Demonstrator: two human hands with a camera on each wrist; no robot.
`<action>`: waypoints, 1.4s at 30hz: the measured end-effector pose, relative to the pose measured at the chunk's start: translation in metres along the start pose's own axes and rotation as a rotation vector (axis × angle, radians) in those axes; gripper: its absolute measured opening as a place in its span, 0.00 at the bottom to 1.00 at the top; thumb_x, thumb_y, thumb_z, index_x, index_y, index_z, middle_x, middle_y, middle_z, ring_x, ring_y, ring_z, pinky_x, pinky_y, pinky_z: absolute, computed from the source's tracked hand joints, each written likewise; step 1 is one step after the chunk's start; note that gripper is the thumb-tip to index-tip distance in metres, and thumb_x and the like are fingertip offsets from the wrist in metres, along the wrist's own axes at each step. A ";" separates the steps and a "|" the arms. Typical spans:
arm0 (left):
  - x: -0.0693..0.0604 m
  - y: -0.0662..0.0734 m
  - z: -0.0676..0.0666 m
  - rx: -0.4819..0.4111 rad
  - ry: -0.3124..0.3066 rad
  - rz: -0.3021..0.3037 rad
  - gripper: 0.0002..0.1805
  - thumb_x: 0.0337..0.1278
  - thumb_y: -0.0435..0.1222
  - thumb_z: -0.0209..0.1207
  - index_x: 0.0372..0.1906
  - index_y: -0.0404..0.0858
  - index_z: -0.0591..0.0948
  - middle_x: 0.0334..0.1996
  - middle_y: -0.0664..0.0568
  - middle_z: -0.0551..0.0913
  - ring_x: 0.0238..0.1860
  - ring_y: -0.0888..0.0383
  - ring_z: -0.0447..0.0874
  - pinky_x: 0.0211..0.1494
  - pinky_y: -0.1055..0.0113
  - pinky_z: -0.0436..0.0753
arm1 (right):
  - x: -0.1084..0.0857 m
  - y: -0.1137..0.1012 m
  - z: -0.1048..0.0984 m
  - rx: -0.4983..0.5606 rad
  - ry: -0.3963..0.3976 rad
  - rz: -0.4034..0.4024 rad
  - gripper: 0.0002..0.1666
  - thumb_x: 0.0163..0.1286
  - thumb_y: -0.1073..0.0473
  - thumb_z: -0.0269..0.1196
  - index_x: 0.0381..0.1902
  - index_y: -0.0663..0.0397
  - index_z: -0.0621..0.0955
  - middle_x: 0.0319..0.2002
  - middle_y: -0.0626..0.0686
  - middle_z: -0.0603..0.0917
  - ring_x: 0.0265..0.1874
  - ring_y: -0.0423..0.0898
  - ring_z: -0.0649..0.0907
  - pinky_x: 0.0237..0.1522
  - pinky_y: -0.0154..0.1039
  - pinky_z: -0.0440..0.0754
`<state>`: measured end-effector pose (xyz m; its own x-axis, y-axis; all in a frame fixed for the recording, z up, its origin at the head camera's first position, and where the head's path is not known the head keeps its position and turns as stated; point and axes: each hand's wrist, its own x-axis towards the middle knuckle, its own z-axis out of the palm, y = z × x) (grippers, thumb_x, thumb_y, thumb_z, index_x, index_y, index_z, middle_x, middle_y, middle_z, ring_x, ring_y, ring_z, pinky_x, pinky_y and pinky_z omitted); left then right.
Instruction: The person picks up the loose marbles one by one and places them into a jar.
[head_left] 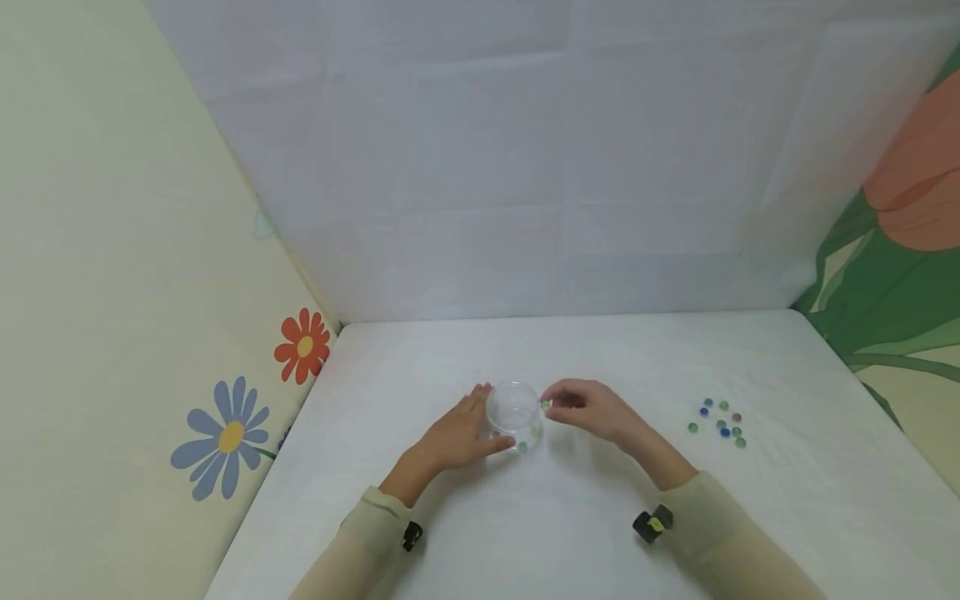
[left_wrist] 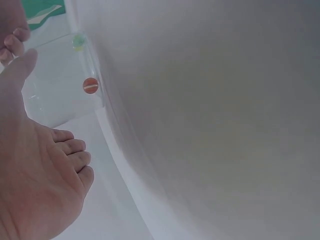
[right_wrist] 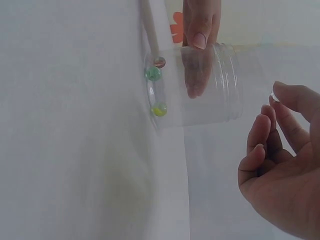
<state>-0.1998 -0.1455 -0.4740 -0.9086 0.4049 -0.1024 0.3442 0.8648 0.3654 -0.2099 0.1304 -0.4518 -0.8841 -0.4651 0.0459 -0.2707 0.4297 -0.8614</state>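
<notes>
A clear jar (right_wrist: 200, 112) stands upright on the white table, its mouth uncovered. My left hand (head_left: 457, 437) holds its left side, thumb across the front and fingers behind. Through the wall show a green marble (right_wrist: 153, 73), a yellow-green marble (right_wrist: 159, 109) and a reddish-brown marble (left_wrist: 90, 85), all at the bottom. Just right of the rim, my right hand (head_left: 592, 408) pinches a pale green-yellow marble (head_left: 545, 405) between thumb and forefinger. In the right wrist view the fingertips mostly hide that marble.
Several loose marbles, among them a blue marble (head_left: 725, 432) and a green marble (head_left: 693, 427), lie scattered on the right of the white-covered table (head_left: 600, 517). A white sheet (head_left: 480, 167) hangs behind the table. Flower-patterned walls (head_left: 97, 292) flank it.
</notes>
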 end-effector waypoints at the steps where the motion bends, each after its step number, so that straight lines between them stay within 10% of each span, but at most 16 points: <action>1: 0.000 0.000 0.000 0.000 0.001 0.000 0.60 0.60 0.71 0.53 0.81 0.34 0.48 0.81 0.40 0.50 0.81 0.44 0.49 0.80 0.48 0.59 | 0.001 0.000 0.001 0.002 -0.001 -0.001 0.12 0.71 0.53 0.67 0.50 0.47 0.85 0.38 0.47 0.82 0.39 0.46 0.79 0.42 0.38 0.80; 42: -0.002 0.000 0.001 0.009 0.005 0.003 0.59 0.62 0.69 0.54 0.81 0.34 0.48 0.81 0.39 0.50 0.80 0.43 0.49 0.80 0.48 0.59 | 0.022 -0.008 0.016 0.030 -0.013 -0.013 0.13 0.70 0.55 0.67 0.50 0.52 0.85 0.37 0.48 0.83 0.38 0.45 0.79 0.42 0.38 0.79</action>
<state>-0.1978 -0.1466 -0.4746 -0.9089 0.4056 -0.0965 0.3488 0.8665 0.3571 -0.2211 0.1036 -0.4518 -0.8756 -0.4804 0.0513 -0.2708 0.4001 -0.8755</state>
